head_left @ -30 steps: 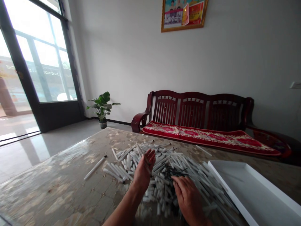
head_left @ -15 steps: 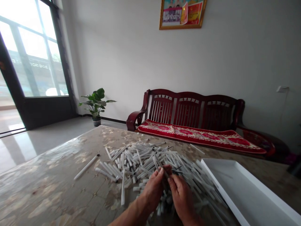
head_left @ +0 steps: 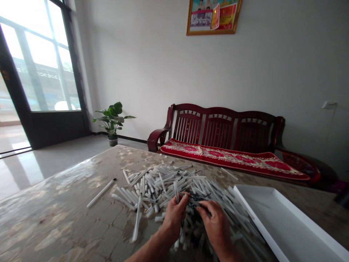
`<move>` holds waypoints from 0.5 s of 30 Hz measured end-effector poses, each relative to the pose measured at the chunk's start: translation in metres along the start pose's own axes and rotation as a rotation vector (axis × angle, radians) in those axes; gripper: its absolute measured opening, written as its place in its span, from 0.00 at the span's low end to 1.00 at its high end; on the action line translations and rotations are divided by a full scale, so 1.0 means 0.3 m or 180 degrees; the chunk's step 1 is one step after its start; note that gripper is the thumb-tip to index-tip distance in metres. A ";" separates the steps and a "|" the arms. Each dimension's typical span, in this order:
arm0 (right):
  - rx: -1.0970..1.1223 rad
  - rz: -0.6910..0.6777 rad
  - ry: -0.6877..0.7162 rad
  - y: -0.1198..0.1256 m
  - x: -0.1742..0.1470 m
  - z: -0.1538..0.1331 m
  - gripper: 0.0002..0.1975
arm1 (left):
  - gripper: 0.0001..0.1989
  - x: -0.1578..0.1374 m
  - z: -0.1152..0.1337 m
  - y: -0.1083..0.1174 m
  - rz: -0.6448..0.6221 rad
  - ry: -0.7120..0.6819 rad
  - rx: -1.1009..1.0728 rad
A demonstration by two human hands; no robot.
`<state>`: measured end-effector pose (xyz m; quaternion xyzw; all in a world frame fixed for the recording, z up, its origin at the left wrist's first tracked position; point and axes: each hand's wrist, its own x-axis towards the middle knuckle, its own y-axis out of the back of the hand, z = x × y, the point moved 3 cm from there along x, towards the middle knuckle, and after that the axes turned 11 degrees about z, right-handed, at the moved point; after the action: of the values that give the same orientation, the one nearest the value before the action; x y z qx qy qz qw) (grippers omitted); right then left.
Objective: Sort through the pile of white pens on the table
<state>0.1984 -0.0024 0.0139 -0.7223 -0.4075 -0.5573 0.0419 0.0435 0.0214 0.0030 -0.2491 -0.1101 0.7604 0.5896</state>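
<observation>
My left hand (head_left: pixel 174 214) is closed around a whitish pen barrel (head_left: pixel 176 190), which points up and away from me between thumb and fingers. Just to its right, my right hand (head_left: pixel 215 220) has thumb and fingertips pinched together low over the pile; whatever lies between them is too small or blurred to make out. Beneath and beyond both hands spreads a heap of white pen parts (head_left: pixel 155 182), some with black ends. The stretch of heap under my palms is partly hidden.
A shallow white box (head_left: pixel 289 222) stands on the patterned table (head_left: pixel 68 218) right of the heap. One loose pen (head_left: pixel 101 193) with a black end lies at the left. A wooden bench (head_left: pixel 218 127) and a potted plant (head_left: pixel 111 122) are beyond the table.
My hands have drawn apart, the right one moving slightly rightward. The barrel in my left hand now stands more upright. A pen at the heap's near left edge has swung its lower end left.
</observation>
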 end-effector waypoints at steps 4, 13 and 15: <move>0.0035 -0.0288 -0.0398 -0.012 -0.008 0.021 0.20 | 0.35 0.004 0.001 0.008 0.0031 -0.0007 0.0058; 0.0279 -0.0146 -0.0508 -0.022 -0.015 0.040 0.18 | 0.33 0.011 -0.001 0.013 0.0067 -0.0012 0.0036; 0.0213 -0.0302 -0.0649 -0.024 -0.016 0.043 0.18 | 0.34 0.010 -0.002 0.014 0.0088 0.0002 0.0084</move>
<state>0.2037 0.0064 0.0023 -0.7533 -0.4617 -0.4683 -0.0022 0.0398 0.0228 -0.0002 -0.2430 -0.0964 0.7697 0.5824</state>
